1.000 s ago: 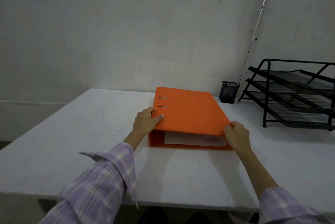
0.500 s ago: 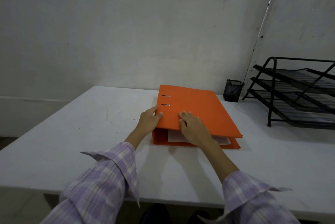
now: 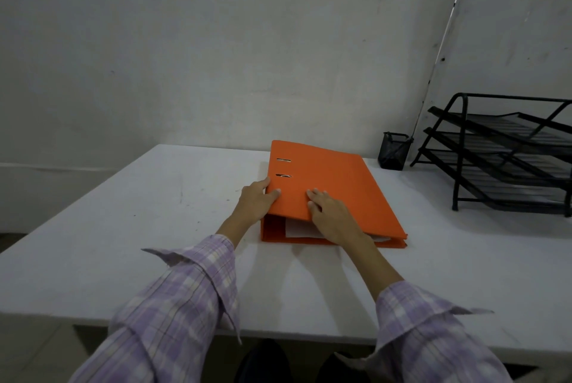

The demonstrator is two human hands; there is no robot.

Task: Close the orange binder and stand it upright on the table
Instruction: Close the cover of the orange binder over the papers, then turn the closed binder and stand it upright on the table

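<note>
The orange binder (image 3: 337, 187) lies flat on the white table (image 3: 123, 227), its cover down and white paper showing at the near open edge. My left hand (image 3: 257, 201) grips the binder's near left corner by the spine, thumb on the cover. My right hand (image 3: 331, 215) rests flat on the cover near the front edge, fingers spread and pressing down.
A small black mesh pen cup (image 3: 394, 150) stands at the back of the table by the wall. A black three-tier wire tray rack (image 3: 507, 153) occupies the right side. The table's front edge runs just below my sleeves.
My right hand left the binder's near right corner and moved left onto the top of the cover, which has dropped lower over the papers. My left hand stayed at the spine corner.
</note>
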